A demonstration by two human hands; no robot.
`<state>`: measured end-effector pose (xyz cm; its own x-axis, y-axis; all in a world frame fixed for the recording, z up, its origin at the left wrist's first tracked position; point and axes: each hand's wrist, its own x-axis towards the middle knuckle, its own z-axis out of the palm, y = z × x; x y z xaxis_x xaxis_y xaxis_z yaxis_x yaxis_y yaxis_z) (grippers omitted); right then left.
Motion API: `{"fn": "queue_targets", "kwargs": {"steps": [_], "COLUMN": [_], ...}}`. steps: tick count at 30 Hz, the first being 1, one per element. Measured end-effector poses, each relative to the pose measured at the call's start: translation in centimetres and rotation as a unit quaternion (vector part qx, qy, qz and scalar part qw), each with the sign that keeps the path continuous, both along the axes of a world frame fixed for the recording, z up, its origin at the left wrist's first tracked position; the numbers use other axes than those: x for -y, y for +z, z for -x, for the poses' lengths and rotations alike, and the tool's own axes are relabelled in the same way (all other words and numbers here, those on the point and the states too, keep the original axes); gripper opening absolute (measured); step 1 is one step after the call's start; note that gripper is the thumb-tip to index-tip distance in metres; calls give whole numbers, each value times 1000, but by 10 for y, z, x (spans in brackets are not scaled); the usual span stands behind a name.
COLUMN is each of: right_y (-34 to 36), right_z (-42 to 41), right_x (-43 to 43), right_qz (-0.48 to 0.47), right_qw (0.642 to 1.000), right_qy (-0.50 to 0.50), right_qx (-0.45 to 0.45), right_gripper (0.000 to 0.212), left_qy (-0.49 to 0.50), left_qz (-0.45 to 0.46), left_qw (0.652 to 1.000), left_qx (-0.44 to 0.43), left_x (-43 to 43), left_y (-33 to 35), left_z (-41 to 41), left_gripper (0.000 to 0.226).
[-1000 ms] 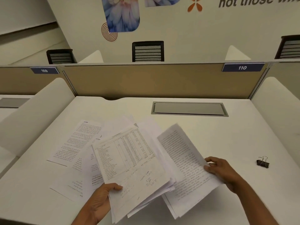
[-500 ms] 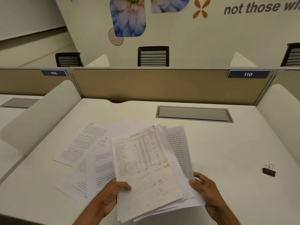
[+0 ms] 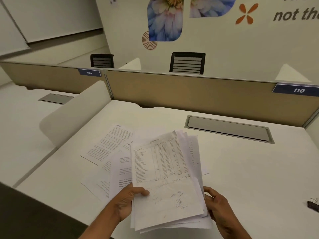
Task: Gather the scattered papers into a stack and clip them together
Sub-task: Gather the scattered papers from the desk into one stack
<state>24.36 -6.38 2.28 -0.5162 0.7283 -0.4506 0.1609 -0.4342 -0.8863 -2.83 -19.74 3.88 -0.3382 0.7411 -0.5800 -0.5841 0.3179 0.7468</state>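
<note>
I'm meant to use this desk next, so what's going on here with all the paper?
A person is gathering printed sheets on the white desk. Their left hand grips the left edge of a bundle of papers, thumb on the top sheet, and their right hand holds the right edge. The bundle is fanned, not squared. Loose sheets lie on the desk to its left. The black binder clip sits untouched at far right, so nothing is clipped yet.

I read this as an open-plan office: plate 109 (image 3: 89, 72) at 10 o'clock and plate 110 (image 3: 298, 90) at 3, on a tan partition (image 3: 189, 94) at 12; what looks like a mesh-backed chair (image 3: 187, 63) at 1; printed papers (image 3: 164, 161) over the white desk (image 3: 250, 169) at 6.
</note>
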Motion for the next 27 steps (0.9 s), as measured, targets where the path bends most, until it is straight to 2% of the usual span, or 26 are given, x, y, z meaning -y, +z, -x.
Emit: {"fn": "queue_targets", "kwargs": {"steps": [4, 8, 11, 15, 20, 23, 27], "right_y": [-4, -2, 1, 6, 6, 0, -11], "right_z": [9, 29, 48, 86, 166, 216, 261], "right_x": [5, 12, 17, 29, 55, 69, 75], "right_qz": [0, 17, 87, 25, -19, -16, 14], "right_qw": [999, 996, 993, 996, 997, 997, 989], "right_qy": [37, 64, 42, 79, 45, 38, -9], "right_qx": [22, 57, 62, 33, 54, 67, 144], "right_gripper": [21, 23, 45, 33, 24, 24, 18], "left_qy": [26, 5, -10, -17, -54, -30, 16], "left_qz": [7, 18, 28, 25, 24, 29, 26], "left_qw": [999, 1000, 999, 1000, 998, 999, 1000], "left_qx": [23, 17, -17, -6, 23, 10, -7], "left_x": [15, 26, 31, 37, 52, 65, 76], "left_y": [-6, -7, -8, -15, -31, -36, -39], "left_z": [2, 10, 26, 53, 122, 180, 258], "left_gripper": [64, 67, 71, 74, 68, 68, 60]}}
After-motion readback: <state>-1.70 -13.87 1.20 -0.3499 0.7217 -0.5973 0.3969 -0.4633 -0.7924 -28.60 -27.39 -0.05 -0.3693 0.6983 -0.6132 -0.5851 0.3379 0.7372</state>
